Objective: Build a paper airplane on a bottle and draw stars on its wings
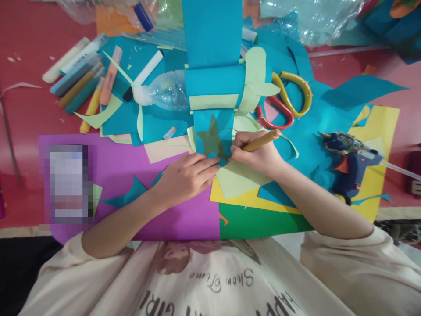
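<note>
A paper airplane model lies in front of me, built on a clear plastic bottle point(169, 91) wrapped in blue paper, with a pale green paper propeller point(140, 94) at its cap. On its near blue wing point(201, 120) is an olive-coloured star point(212, 137). My right hand point(255, 151) grips a yellow-brown marker point(263, 140), its tip down by the star's lower right point. Flat beside the star, my left hand point(192, 175) presses on the wing's near end with fingers stretched out. Under my right hand lies a pale green paper sheet point(241, 177).
Several markers point(80, 70) lie at the left. Yellow-handled scissors point(301, 94) and red-handled scissors point(279, 115) rest right of the bottle. Farther right is a blue glue gun point(353, 166). A blurred phone-like object point(67, 184) sits on purple paper point(115, 162). Clear plastic point(305, 22) spreads behind.
</note>
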### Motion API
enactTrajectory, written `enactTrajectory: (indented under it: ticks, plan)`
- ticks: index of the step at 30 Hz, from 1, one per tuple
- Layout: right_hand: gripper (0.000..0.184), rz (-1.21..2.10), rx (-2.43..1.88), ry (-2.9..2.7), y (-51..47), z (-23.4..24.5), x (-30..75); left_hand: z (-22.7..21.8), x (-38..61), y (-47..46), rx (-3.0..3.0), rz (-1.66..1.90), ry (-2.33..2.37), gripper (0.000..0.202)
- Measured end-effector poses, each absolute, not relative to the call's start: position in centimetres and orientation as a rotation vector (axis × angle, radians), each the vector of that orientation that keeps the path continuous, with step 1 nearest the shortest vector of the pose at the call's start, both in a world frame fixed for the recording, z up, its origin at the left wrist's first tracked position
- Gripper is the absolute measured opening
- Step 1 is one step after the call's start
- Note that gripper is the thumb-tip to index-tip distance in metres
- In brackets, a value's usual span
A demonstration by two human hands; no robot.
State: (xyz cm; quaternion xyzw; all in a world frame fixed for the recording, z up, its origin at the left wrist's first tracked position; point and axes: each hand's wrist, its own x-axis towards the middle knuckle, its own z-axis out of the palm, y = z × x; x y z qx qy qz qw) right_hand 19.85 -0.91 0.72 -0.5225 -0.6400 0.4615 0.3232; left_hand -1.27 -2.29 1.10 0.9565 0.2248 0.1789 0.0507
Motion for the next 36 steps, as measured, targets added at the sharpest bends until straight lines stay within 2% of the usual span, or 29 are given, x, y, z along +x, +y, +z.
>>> enactTrajectory:
  ticks: [14, 19, 24, 30, 36]
  plan:
    - [0.052, 1.110, -1.309, -1.358, -1.0, 0.6, 20.2, 1.2, -1.1, -2.7, 2.913, 0.601, 0.599, 0.028]
    - [0.038, 1.125, -1.295, -1.403, -0.8, 0.6, 20.3, 1.4, -1.1, -2.8, 2.917, 0.644, 0.524, 0.033]
    - [0.030, 1.199, -1.334, -1.418, -0.5, 0.6, 20.4, 1.1, -1.5, -3.0, 2.884, 0.540, 0.539, 0.027]
    - [0.018, 1.180, -1.357, -1.477, -0.4, 0.6, 20.4, 0.4, -1.5, -2.8, 2.762, 0.482, 0.791, 0.025]
    - [0.008, 1.168, -1.285, -1.492, -0.2, 0.6, 20.7, 0.1, -1.5, -2.3, 2.766, 0.448, 0.866, 0.035]
